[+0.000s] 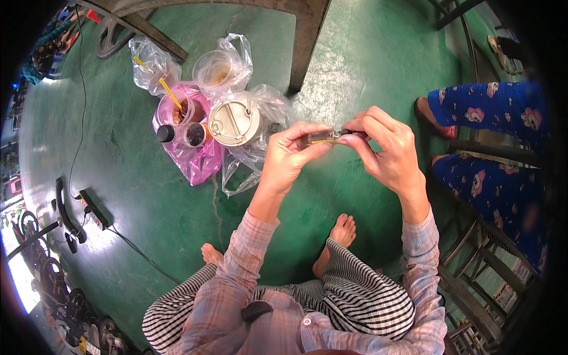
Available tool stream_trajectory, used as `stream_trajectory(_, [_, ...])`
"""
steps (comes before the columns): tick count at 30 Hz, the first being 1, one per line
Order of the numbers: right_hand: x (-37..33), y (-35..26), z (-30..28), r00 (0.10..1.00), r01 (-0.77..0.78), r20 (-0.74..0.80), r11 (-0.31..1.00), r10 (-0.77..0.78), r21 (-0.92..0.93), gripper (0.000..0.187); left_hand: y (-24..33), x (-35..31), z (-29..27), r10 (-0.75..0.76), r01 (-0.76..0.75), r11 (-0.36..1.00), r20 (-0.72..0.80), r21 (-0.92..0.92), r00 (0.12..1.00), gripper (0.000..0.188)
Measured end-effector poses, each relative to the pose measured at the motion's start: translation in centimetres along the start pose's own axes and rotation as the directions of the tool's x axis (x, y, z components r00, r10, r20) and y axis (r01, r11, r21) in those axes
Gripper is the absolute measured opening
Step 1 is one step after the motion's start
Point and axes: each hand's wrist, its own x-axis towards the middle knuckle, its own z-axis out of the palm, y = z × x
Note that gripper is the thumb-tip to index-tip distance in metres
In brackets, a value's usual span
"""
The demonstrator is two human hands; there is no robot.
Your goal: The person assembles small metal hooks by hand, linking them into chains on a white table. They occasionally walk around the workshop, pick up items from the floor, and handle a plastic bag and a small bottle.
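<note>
In front of me, both hands are raised over the green floor, their fingertips almost meeting. My left hand [286, 158] pinches a small clear, rectangular piece [319, 136] with a thin yellow strip along its lower edge. My right hand [386, 148] has its thumb and fingers closed on a small black piece [350, 133]. A shiny bit shows where the clear and black pieces meet; whether they are joined I cannot tell. The fingers cover much of both pieces, so their kind does not show.
Left of my hands, on the floor, stand a lidded cream container [235, 121], plastic cups and bottles on a pink bag [204, 167]. A power strip [94, 209] with cables lies farther left. A table leg [309, 50] rises ahead; another person's blue-trousered legs [485, 118] are at right.
</note>
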Motion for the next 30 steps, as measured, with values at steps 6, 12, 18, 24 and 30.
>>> stream_trajectory(6, [-0.3,-0.4,-0.2,0.992,0.007,0.124,0.985,0.015,-0.170,0.022,-0.2,-0.4,0.1,-0.047,0.047,0.999,-0.001,0.011,0.999,0.030])
stream_trajectory(12, [-0.8,-0.2,0.1,0.961,0.001,0.266,0.964,0.073,-0.268,0.024,-0.6,-0.5,0.1,-0.076,0.076,0.997,0.011,-0.018,0.997,0.030])
stream_trajectory(18, [-1.2,-0.4,0.4,0.941,0.034,0.331,0.950,0.074,-0.311,0.018,-1.2,-1.1,-0.7,-0.099,0.099,0.995,0.003,0.009,0.995,0.031])
stream_trajectory(24, [-3.1,1.3,3.7,0.948,-0.237,0.241,0.967,0.209,0.090,0.029,-2.6,-2.1,-1.1,0.042,-0.030,0.977,-0.052,0.210,0.998,0.030])
stream_trajectory(30, [-3.6,0.6,6.1,0.950,-0.251,0.207,0.966,0.235,0.056,0.023,-2.0,-3.5,-1.7,0.484,-0.294,0.545,-0.008,0.785,0.875,0.034])
